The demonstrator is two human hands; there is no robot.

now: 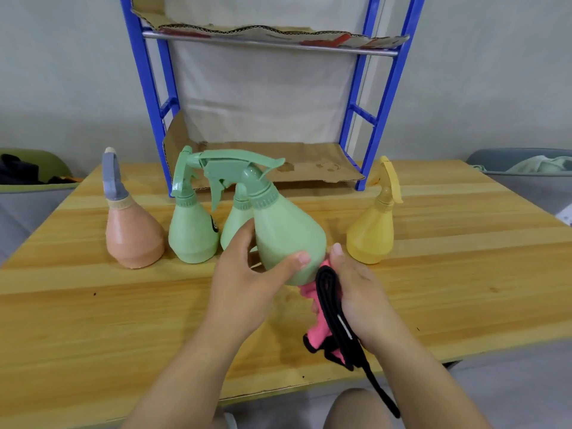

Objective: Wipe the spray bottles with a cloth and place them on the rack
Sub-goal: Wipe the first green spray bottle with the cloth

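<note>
So the left hand (247, 274) has a green spray bottle (288, 239) lifted off the table (123, 305) and tilted, with thumb and fingers wrapped round its fat lower part. The right hand (359, 292) is bunched round a pink cloth (322, 329) with black trim, which it presses against the bottle's base on the right side. Four more bottles stand in a row toward the far edge, and none is on the blue rack (383, 97) at that edge yet.

What I'd worry about:
- **Slipping:** that smooth round body could slip from a one-handed hold if the wiping pushes hard sideways.
- **Knocking:** the trigger head hangs right over the second green bottle (235, 218) behind it. A careless twist might clip that one and tip it into its neighbour (192, 233).
- **Snagging:** a black strap (380, 388) dangles off the cloth past the table's near edge. It could snag or drag something on the way to the rack.
</note>
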